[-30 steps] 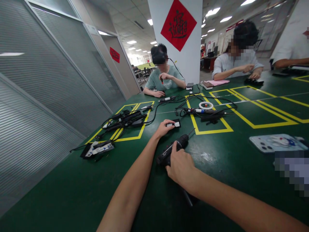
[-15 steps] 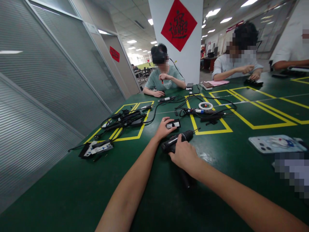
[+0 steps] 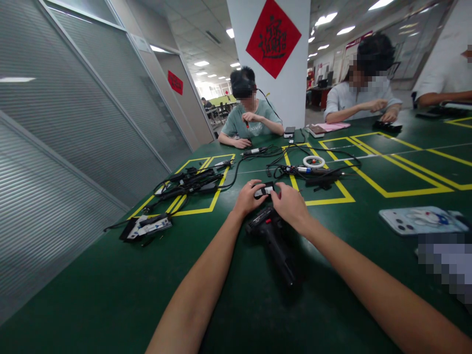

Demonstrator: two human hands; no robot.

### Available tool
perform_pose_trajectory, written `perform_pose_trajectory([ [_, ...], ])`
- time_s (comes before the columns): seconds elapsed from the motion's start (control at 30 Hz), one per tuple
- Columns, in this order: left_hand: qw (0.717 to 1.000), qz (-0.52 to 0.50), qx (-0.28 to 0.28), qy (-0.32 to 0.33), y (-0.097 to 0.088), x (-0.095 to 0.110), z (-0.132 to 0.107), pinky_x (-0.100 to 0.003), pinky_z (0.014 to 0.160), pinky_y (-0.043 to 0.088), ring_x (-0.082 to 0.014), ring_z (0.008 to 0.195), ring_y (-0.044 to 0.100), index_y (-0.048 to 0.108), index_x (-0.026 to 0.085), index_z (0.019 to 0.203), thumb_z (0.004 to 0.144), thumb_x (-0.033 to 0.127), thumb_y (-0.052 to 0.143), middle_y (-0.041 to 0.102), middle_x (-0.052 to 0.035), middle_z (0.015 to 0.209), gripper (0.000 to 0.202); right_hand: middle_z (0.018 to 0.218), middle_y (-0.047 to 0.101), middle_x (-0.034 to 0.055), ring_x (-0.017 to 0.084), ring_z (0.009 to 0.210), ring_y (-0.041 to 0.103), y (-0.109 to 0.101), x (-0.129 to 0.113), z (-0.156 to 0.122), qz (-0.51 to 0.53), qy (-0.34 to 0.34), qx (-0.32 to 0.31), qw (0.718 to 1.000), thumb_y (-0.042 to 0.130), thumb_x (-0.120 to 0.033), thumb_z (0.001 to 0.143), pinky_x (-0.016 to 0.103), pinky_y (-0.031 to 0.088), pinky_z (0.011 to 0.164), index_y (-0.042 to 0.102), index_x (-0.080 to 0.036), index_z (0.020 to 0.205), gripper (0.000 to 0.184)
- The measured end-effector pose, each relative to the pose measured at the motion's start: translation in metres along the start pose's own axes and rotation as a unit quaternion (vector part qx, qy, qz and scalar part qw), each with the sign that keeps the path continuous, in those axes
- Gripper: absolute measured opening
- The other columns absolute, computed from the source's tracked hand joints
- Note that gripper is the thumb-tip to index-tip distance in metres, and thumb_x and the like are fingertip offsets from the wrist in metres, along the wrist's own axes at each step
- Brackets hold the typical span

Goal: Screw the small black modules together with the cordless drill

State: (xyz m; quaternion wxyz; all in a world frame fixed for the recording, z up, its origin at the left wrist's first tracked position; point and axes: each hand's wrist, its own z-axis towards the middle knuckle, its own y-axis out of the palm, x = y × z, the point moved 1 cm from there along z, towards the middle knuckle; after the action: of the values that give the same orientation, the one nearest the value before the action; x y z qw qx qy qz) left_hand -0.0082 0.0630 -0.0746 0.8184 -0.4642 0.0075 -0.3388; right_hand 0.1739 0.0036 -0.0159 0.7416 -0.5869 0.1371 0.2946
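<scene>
Between my two hands sits a small black box with a white label [image 3: 263, 191], resting on the green table. My left hand [image 3: 248, 197] grips its left side, thumb at the front and fingers at the back. On its right side, my right hand [image 3: 290, 202] closes thumb and fingers at the edge. A black power drill [image 3: 275, 243] with a red button lies just in front of the box, its handle pointing toward me. My right forearm and hand hide the drill's front end. Neither hand holds the drill.
Bundled black cables [image 3: 191, 183] lie at the left, with a black-and-white packet [image 3: 147, 227] nearer me. Soldering-iron-like tools [image 3: 309, 170] and a white ring [image 3: 313, 162] lie beyond my right hand. A phone [image 3: 420, 220] is at the right. Several people sit across the table.
My right hand has let go of the drill and moved up to the right side of the small black box. The drill stays on the table; my left hand remains at the box.
</scene>
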Motion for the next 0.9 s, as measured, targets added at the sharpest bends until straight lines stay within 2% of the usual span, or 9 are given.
perform_pose_trajectory([
  [0.07,1.000,0.001,0.021,0.002,-0.003,0.006,0.001,-0.040,0.103,0.038,-0.0239,0.118,0.047,0.058,0.023,0.116,0.078,0.032,0.059,0.051,-0.0094,0.125,0.039,0.109,0.062,0.0129,0.021,0.100,0.059,0.008,0.006,0.019,0.080,-0.029,0.035,0.996,0.039,-0.028,0.090,0.031,0.041,0.091,0.050,-0.012,0.124,0.038],
  [0.13,0.999,0.002,0.037,0.014,-0.006,0.011,0.002,-0.039,0.105,0.036,-0.0240,0.120,0.045,0.057,0.023,0.118,0.079,0.030,0.058,0.050,-0.0095,0.127,0.040,0.113,0.061,0.0127,0.019,0.102,0.057,0.021,0.008,0.034,0.149,-0.047,0.036,0.987,0.044,-0.021,0.084,0.029,0.041,0.093,0.043,-0.010,0.131,0.048],
  [0.23,0.999,0.009,0.033,0.035,-0.007,0.016,0.003,-0.040,0.106,0.034,-0.0254,0.123,0.042,0.055,0.023,0.121,0.077,0.026,0.057,0.047,-0.0102,0.130,0.044,0.127,0.053,0.0142,0.018,0.110,0.054,0.041,0.006,0.048,0.230,-0.064,-0.034,0.971,0.052,-0.017,0.076,0.027,0.041,0.094,0.030,-0.007,0.140,0.069],
  [0.3,0.999,0.019,0.014,0.039,-0.006,0.017,0.003,-0.040,0.105,0.034,-0.0267,0.124,0.042,0.055,0.022,0.121,0.075,0.024,0.057,0.046,-0.0114,0.131,0.046,0.132,0.050,0.0145,0.018,0.114,0.052,0.050,0.002,0.051,0.252,-0.060,-0.067,0.964,0.047,-0.014,0.078,0.026,0.040,0.095,0.029,-0.007,0.141,0.066],
  [0.43,0.999,0.027,-0.018,0.041,-0.002,0.017,0.006,-0.041,0.105,0.034,-0.0279,0.124,0.041,0.050,0.021,0.125,0.073,0.023,0.058,0.043,-0.0125,0.132,0.053,0.126,0.056,0.0149,0.019,0.110,0.056,0.053,0.001,0.052,0.219,-0.036,-0.080,0.972,0.040,-0.010,0.081,0.028,0.042,0.093,0.028,-0.008,0.142,0.063],
  [0.57,0.998,0.028,-0.022,0.043,0.001,0.009,0.008,-0.042,0.108,0.030,-0.0298,0.126,0.038,0.042,0.018,0.133,0.070,0.035,0.067,0.040,-0.0145,0.135,0.070,0.126,0.056,0.0133,0.019,0.115,0.052,0.047,0.012,0.058,0.144,-0.055,-0.019,0.988,0.039,-0.007,0.081,0.027,0.037,0.098,0.039,-0.008,0.136,0.055],
  [0.7,0.998,0.028,-0.064,0.001,0.005,-0.008,0.006,-0.040,0.099,0.039,-0.0253,0.112,0.050,0.048,0.024,0.128,0.077,0.032,0.062,0.050,-0.0103,0.124,0.054,0.113,0.063,0.0116,0.020,0.108,0.057,0.051,0.030,0.065,0.080,-0.048,-0.029,0.995,0.031,-0.016,0.089,0.028,0.038,0.095,0.059,-0.012,0.114,0.037],
  [0.8,0.998,-0.005,-0.064,-0.020,0.009,-0.016,0.005,-0.036,0.093,0.043,-0.0211,0.105,0.054,0.051,0.025,0.126,0.082,0.028,0.055,0.056,-0.0075,0.114,0.044,0.110,0.065,0.0106,0.022,0.104,0.059,0.057,0.038,0.067,0.045,-0.070,-0.075,0.994,0.044,-0.018,0.083,0.029,0.039,0.091,0.060,-0.016,0.111,0.032],
  [0.9,0.997,-0.052,-0.038,-0.032,0.012,-0.016,0.006,-0.034,0.091,0.044,-0.0196,0.099,0.057,0.059,0.021,0.116,0.082,0.031,0.057,0.060,-0.0074,0.106,0.035,0.110,0.064,0.0100,0.023,0.104,0.059,0.060,0.038,0.066,0.034,-0.092,-0.087,0.991,0.053,-0.017,0.078,0.029,0.040,0.088,0.056,-0.019,0.116,0.039],
])
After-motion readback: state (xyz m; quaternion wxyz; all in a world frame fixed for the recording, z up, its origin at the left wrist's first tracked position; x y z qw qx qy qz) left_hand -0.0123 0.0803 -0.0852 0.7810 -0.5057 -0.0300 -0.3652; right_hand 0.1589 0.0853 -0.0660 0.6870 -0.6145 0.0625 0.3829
